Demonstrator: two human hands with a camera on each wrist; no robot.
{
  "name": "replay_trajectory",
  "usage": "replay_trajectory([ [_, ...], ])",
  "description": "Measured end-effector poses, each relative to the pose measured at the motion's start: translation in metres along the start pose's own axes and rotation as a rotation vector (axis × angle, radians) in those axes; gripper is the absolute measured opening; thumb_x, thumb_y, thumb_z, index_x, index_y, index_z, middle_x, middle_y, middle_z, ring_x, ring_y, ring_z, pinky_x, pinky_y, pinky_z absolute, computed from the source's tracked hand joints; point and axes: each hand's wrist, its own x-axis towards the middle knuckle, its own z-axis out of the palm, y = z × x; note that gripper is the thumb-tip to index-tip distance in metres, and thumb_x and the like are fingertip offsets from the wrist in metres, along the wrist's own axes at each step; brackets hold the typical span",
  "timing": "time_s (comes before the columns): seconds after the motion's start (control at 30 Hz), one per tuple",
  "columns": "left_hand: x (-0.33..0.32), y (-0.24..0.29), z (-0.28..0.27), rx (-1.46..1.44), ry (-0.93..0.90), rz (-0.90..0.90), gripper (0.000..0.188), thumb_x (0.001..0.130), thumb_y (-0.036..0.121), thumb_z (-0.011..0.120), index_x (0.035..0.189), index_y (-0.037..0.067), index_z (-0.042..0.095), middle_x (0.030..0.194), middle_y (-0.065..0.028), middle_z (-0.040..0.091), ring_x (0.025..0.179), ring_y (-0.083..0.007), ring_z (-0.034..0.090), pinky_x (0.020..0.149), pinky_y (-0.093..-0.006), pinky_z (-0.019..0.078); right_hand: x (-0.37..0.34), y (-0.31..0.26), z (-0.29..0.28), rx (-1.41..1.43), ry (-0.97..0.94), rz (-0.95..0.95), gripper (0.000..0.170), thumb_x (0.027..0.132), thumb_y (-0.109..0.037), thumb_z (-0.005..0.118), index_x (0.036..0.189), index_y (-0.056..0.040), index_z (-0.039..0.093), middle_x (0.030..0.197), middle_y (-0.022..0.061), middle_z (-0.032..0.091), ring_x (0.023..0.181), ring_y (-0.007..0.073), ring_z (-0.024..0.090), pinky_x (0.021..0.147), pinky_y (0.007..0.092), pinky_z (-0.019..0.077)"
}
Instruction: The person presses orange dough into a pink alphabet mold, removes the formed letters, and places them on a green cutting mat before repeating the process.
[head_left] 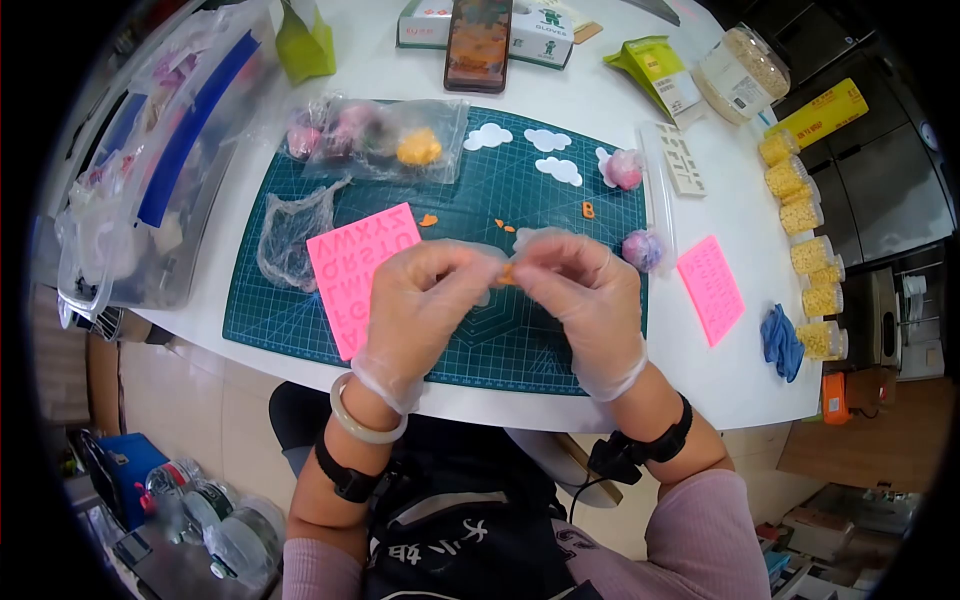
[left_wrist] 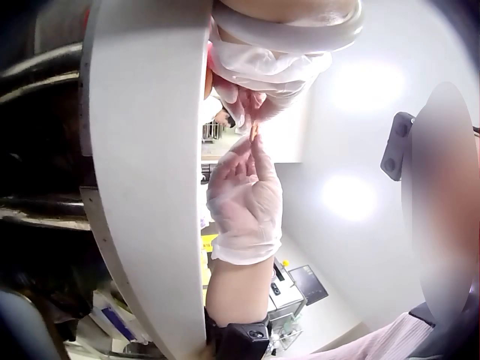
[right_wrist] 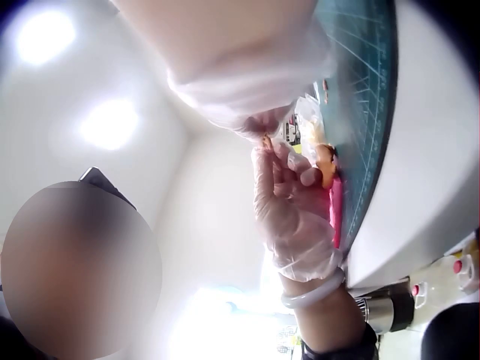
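Both hands wear clear plastic gloves and meet over the green cutting mat. Between their fingertips is a small orange piece of soft dough, pinched by the left hand and the right hand. The same piece shows as a thin sliver between the thumbs in the left wrist view. A pink letter mold lies partly under the left hand. A larger orange lump shows beside the left palm in the right wrist view. Orange scraps and an orange letter B lie on the mat.
White cloud cutouts, a bag of coloured dough lumps and crumpled plastic film lie on the mat. A phone leans on a glove box. A second pink mold and several small jars stand right; a plastic bin left.
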Motion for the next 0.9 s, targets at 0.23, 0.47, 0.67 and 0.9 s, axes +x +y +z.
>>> replay_trajectory([
  [0.23, 0.001, -0.01, 0.002, 0.01, -0.025, 0.102, 0.012, 0.085, 0.007, 0.07, 0.092, -0.001, 0.071, 0.082, -0.0029, 0.068, 0.071, -0.0056, 0.058, 0.063, -0.0187, 0.0453, 0.0, -0.005, -0.001, 0.089, 0.028, 0.055, 0.018, 0.084, -0.005, 0.07, 0.101, -0.0022, 0.066, 0.097, 0.0061, 0.068, 0.089, 0.0115, 0.063, 0.082, 0.0249, 0.0491],
  [0.47, 0.0, -0.002, -0.003, -0.035, -0.034, 0.012, 0.012, 0.084, 0.008, 0.071, 0.093, 0.0, 0.071, 0.08, -0.0008, 0.066, 0.071, -0.0042, 0.056, 0.062, -0.0179, 0.0437, 0.0, -0.007, 0.0, 0.142, -0.013, 0.124, 0.027, 0.084, -0.001, 0.07, 0.11, 0.0004, 0.065, 0.103, 0.0071, 0.067, 0.089, 0.0096, 0.064, 0.083, 0.024, 0.0512],
  [0.67, 0.001, -0.011, -0.002, -0.046, -0.034, 0.043, 0.01, 0.084, 0.007, 0.072, 0.09, 0.0, 0.071, 0.08, -0.0004, 0.066, 0.07, -0.0032, 0.055, 0.061, -0.0176, 0.0432, -0.001, -0.005, 0.0, 0.085, -0.048, 0.046, 0.031, 0.083, 0.002, 0.07, 0.113, -0.0005, 0.064, 0.095, 0.0035, 0.066, 0.087, 0.0083, 0.063, 0.081, 0.0221, 0.0513],
  [0.9, 0.002, -0.011, -0.002, -0.04, -0.025, 0.046, 0.009, 0.084, 0.007, 0.071, 0.09, 0.0, 0.071, 0.079, 0.0005, 0.065, 0.069, -0.003, 0.054, 0.06, -0.0178, 0.0424, -0.002, -0.009, 0.001, 0.061, -0.019, 0.069, 0.032, 0.084, 0.0, 0.069, 0.115, -0.0007, 0.063, 0.096, 0.0049, 0.067, 0.087, 0.009, 0.064, 0.08, 0.0223, 0.0509],
])
